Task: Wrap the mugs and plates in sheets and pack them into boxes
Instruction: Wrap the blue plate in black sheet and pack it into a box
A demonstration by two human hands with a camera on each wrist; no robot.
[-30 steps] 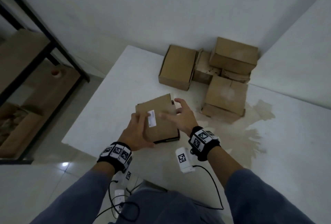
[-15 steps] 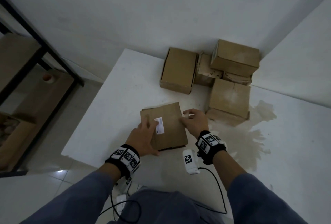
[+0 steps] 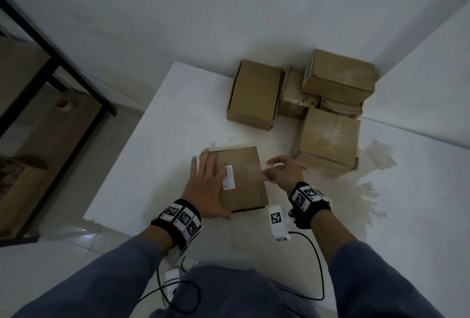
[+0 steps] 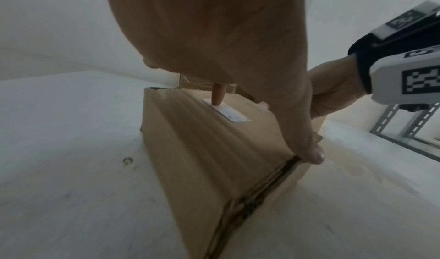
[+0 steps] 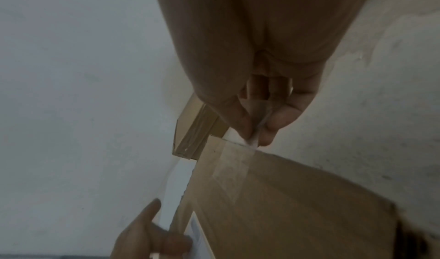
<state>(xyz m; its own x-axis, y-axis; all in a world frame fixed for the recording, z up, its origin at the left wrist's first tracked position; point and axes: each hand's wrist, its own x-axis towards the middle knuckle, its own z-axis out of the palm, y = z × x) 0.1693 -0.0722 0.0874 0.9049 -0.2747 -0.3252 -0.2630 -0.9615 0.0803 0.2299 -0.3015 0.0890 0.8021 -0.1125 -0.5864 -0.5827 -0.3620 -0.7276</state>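
Note:
A shut cardboard box (image 3: 244, 178) with a white label (image 3: 229, 180) lies on the white table (image 3: 165, 139) in front of me. My left hand (image 3: 206, 185) lies flat on its top at the left side, fingers straight, thumb along the near edge. My right hand (image 3: 273, 170) is at the box's right edge. In the right wrist view its thumb and forefinger pinch the end of a clear tape strip (image 5: 234, 167) stuck across the box (image 5: 285, 206). No mugs, plates or sheets are in sight.
Several more cardboard boxes stand at the back right corner: a flat one (image 3: 254, 94), a raised one (image 3: 338, 76) and a nearer one (image 3: 328, 137). A brownish stain (image 3: 368, 165) marks the table to the right. A black-framed shelf (image 3: 50, 63) stands left, beyond the table's edge.
My right hand slid from the top of the box to its right edge and now pinches the tape. My left hand spread flat on the lid. The box turned slightly.

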